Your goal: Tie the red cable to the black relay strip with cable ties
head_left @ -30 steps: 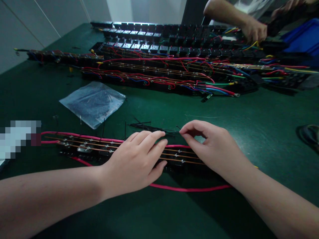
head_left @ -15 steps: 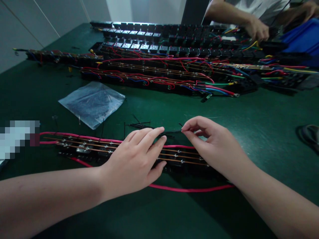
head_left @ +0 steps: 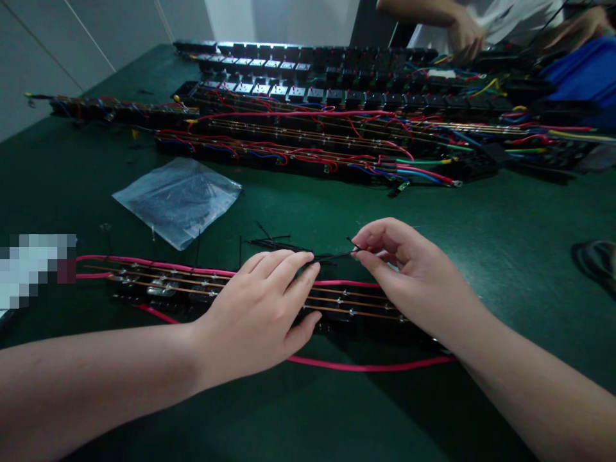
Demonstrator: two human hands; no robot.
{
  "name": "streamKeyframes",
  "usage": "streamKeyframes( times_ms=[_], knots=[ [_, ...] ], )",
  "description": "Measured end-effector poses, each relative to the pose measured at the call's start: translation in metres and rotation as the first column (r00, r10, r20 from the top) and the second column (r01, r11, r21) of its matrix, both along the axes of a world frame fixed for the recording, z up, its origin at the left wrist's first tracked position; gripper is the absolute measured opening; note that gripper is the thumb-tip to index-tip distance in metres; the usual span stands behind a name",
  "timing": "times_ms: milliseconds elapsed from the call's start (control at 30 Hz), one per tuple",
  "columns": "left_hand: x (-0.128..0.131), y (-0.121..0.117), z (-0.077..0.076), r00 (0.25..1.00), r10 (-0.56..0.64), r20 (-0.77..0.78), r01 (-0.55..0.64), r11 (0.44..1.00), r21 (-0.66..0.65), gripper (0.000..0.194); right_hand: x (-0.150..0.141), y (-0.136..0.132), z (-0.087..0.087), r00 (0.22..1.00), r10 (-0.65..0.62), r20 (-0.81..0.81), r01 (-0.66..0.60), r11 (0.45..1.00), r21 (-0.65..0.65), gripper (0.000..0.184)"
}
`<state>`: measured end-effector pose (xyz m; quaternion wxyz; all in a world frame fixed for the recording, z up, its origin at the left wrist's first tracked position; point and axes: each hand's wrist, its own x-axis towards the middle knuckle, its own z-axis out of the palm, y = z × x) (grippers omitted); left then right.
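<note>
My right hand [head_left: 402, 263] pinches a thin black cable tie [head_left: 339, 256] between thumb and fingertips. The tie stretches leftward to the fingertips of my left hand [head_left: 274, 301]. That hand lies palm down, fingers somewhat apart, across a long black power strip body [head_left: 341, 314] with copper rods [head_left: 353, 301] running along it. A thick red wire [head_left: 337, 282] follows the far side of the strip, and several black ties stand up from it at the left. Just beyond my left fingers lies a loose pile of cable ties [head_left: 276, 244]. My left palm's underside is hidden.
A clear plastic bag [head_left: 180, 199] lies behind the strip. Farther back stretch several wired black strips [head_left: 289, 141]. A red wire loop [head_left: 370, 367] curves in front. At the far right are a co-worker's hand [head_left: 466, 38] and a blue bin [head_left: 584, 80].
My right hand has risen slightly and moved a little right, with the cable tie's end now showing at its fingertips. My left hand stays nearly still. The co-worker's hand has shifted left.
</note>
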<state>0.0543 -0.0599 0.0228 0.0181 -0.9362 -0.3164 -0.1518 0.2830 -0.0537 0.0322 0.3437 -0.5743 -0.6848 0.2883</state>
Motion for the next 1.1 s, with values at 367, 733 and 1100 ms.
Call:
streamKeyframes(
  times_ms=[367,733,1100],
  knots=[
    [0.0,0.001,0.0,0.999,-0.027,0.018,0.027,1.0,-0.005,0.043,-0.002,-0.001,0.003,0.998,-0.059,0.017,0.059,0.998,0.009,0.019],
    [0.0,0.002,0.0,0.999,-0.053,0.003,0.053,0.998,0.029,0.042,-0.008,-0.008,0.012,0.991,-0.06,-0.119,0.062,0.998,0.013,0.014],
    [0.0,0.003,0.001,0.995,-0.084,0.056,0.084,0.996,0.004,0.039,-0.013,-0.005,0.019,0.942,-0.102,-0.319,0.046,0.983,-0.179,0.012]
  ],
)
